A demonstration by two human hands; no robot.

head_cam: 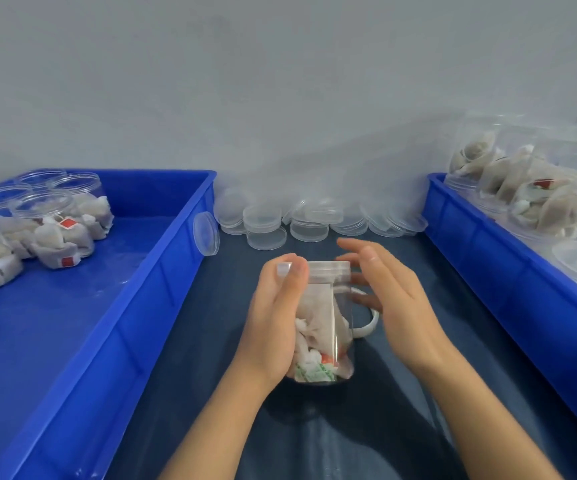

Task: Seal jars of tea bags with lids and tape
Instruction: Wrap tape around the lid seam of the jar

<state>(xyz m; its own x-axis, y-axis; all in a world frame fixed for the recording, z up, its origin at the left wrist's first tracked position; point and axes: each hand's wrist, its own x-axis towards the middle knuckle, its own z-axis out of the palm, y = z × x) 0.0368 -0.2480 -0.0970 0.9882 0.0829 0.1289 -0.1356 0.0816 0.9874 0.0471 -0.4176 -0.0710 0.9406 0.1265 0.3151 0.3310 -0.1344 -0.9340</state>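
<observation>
I see the clear jar (328,323) of tea bags held above the middle of the dark tabletop (190,393), its lid (328,266) on. My left hand (273,323) wraps it in a curled grip, hiding its left side. My right hand (397,299) hovers beside it, fingers straight and loose, holding nothing. A white ring (366,320) behind the jar is hard to identify. Spare lids (300,220) line the far edge; blue bins (148,271) flank both sides, cut off.
</observation>
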